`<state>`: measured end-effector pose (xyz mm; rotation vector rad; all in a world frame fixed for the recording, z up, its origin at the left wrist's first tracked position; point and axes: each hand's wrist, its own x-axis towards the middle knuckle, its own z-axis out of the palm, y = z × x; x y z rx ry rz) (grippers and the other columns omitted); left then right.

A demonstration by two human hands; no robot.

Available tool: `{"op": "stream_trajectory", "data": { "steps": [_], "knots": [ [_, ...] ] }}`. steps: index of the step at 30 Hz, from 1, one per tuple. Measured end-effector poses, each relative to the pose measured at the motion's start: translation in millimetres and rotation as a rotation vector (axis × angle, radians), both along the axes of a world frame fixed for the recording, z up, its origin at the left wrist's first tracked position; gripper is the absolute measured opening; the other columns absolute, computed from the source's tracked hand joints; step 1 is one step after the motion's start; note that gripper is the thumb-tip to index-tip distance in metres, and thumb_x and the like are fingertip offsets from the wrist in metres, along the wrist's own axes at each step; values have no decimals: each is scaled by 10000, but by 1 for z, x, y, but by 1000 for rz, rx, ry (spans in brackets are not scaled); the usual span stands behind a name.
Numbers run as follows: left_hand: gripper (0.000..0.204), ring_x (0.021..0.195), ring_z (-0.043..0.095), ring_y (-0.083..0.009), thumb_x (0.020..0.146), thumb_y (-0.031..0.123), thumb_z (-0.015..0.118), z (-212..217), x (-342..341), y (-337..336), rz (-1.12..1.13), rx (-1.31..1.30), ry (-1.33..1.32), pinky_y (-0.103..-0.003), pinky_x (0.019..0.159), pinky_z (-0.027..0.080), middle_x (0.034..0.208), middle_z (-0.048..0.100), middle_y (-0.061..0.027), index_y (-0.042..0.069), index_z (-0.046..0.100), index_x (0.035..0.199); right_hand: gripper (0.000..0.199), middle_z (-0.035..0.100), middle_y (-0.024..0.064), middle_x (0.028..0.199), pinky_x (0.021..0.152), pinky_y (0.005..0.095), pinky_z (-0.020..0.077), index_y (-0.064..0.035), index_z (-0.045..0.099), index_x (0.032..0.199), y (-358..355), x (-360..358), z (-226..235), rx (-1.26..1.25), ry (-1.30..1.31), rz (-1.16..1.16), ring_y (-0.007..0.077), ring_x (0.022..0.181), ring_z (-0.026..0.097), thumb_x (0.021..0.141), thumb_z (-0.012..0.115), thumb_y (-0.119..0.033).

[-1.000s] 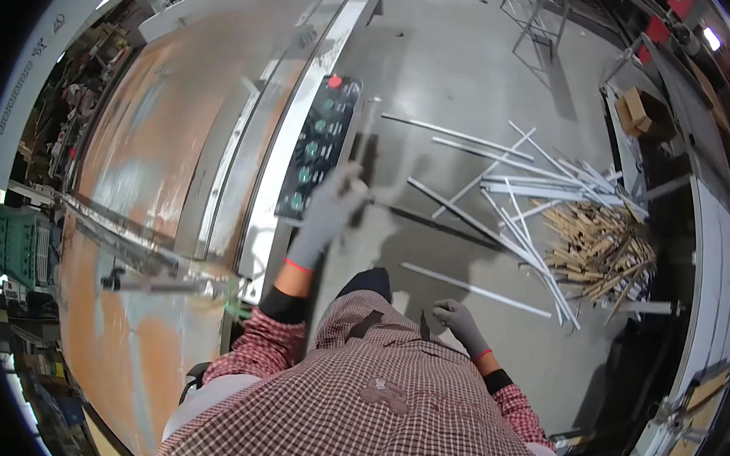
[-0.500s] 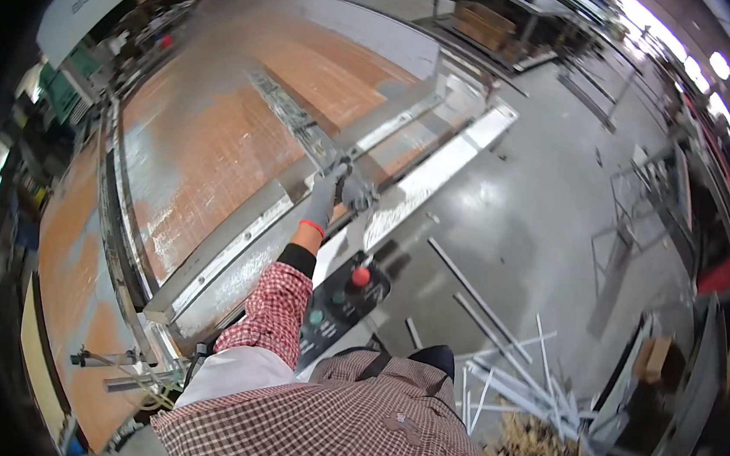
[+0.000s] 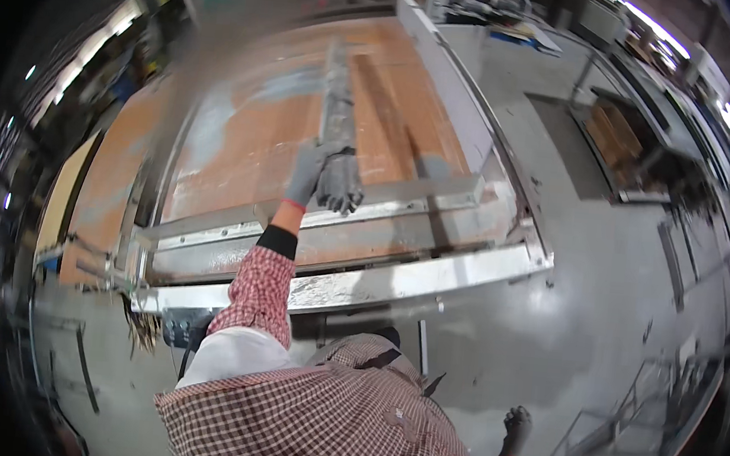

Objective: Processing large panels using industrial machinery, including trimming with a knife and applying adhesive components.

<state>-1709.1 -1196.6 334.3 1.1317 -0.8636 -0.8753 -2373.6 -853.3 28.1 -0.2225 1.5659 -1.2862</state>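
Observation:
My left hand (image 3: 305,172), in a grey glove with a red cuff edge, reaches forward over a wide bed (image 3: 250,148) with a worn orange-brown surface. Its fingers are closed at the near end of a long, flat, grey scuffed strip (image 3: 339,95) that points away from me. Against this hand is a dark grey, crumpled, glove-like piece (image 3: 340,182); whether it is held too is unclear. Low on the right, my gloved right hand (image 3: 517,428) hangs over the floor with fingers curled and nothing visible in them.
A metal rail (image 3: 366,215) and a white front beam (image 3: 413,276) run along the bed's near side. A pale upright board (image 3: 447,83) borders its right. Beyond stands a rack with a cardboard box (image 3: 612,137). Thin metal frames (image 3: 628,399) stand at right.
The view has swung right. My left hand and the strip now lie farther over the bed, with the strip pointing more straight ahead. My right hand has come into view low on the right.

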Motion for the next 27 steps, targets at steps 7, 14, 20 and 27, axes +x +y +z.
{"op": "stream_trajectory", "data": {
  "steps": [7,14,20,27],
  "knots": [
    [572,876,647,-253,668,186,733,-10,-54,-205,134,-98,-538,-365,738,516,1010,654,-153,-13,541,1169,308,641,92,976,740,271,498,-30,569,1164,-187,-6,175,-190,241,15,155,838,610,920,580,-218],
    [965,976,617,-412,695,208,705,-101,-115,-381,330,465,-920,-467,807,506,1073,619,-266,-44,146,1440,311,628,135,1094,874,314,484,38,550,1194,-300,48,297,-349,469,182,194,971,612,910,528,-86],
    [997,1146,529,-441,786,394,652,-108,-251,-310,-349,723,-949,-464,951,427,1258,501,-335,-89,73,1439,530,547,143,1256,1006,362,382,6,465,1317,-387,97,336,-150,830,617,231,1157,518,812,612,-52],
    [629,970,617,-403,851,450,602,-110,-189,-327,-551,404,-964,-441,811,490,1076,625,-249,-3,439,1257,741,508,254,1226,919,410,454,25,345,1378,-444,165,289,-309,964,1070,367,1107,539,753,696,-163]
  ]
}}
